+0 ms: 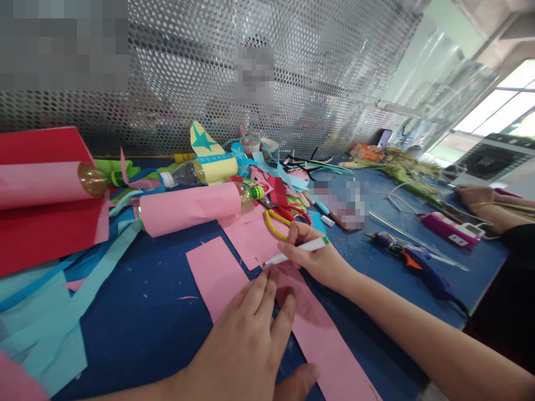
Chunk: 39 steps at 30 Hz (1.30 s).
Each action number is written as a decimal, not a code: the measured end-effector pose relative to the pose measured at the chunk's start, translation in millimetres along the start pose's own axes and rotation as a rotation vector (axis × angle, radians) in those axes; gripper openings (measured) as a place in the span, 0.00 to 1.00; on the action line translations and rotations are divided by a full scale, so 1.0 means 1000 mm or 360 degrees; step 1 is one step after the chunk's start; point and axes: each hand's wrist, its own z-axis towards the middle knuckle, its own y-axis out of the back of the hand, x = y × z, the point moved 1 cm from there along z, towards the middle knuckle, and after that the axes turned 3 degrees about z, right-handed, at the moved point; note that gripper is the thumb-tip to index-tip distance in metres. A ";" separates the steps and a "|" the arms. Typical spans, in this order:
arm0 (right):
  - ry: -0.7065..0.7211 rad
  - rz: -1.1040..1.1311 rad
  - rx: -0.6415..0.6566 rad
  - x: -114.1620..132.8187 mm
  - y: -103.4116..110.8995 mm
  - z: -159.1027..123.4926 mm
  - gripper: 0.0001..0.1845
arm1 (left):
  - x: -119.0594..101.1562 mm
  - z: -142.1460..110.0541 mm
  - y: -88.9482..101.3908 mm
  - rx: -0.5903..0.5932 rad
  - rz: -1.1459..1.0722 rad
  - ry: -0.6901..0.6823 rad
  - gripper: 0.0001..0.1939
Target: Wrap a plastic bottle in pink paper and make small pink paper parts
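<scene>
- at far left, a red sheet lies on the blue bench, with an amber bottle wrapped in pink paper across it.
- below that, pale blue paper spreads toward the near edge, long strips reaching up to the right.
- next, a pink-wrapped bottle lies on its side, green cap to the right; behind it is a clear bottle with a yellow wrap and a starred yellow fin.
- in the middle, a pink panel lies flat, partly under the left hand, which is palm down, its grip wide and holding nothing, thumb apart from the fingers.
- just beyond those fingertips, a pink sheet lies under the pen's tip; whether the tip touches it i cannot tell.
- scissors with yellow and red handles lie just behind the right hand.
- the right hand has a narrow grip around a white marker pen, green end up to the right.
- under both hands, a long pink strip runs toward the near edge.
- farther right lie a dark blue glue gun and a magenta box.
- at far right, another person's hand rests near the box.
</scene>
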 end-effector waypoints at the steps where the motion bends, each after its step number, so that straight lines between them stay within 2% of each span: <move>1: 0.0009 -0.0005 -0.0018 0.000 0.000 0.000 0.17 | 0.000 0.000 0.000 0.0004 -0.0001 0.0001 0.33; 14: 0.0060 -0.0092 -0.0248 -0.003 0.001 0.002 0.15 | 0.001 -0.004 -0.003 -0.0070 0.0022 -0.0015 0.33; 19: 0.0069 -0.0148 -0.0308 -0.004 0.005 0.002 0.15 | 0.000 -0.002 -0.002 -0.0080 0.0136 -0.0081 0.35; 39: 0.0120 -0.0243 -0.0389 -0.003 0.022 0.001 0.14 | 0.002 -0.001 -0.001 -0.0138 0.0265 -0.0147 0.33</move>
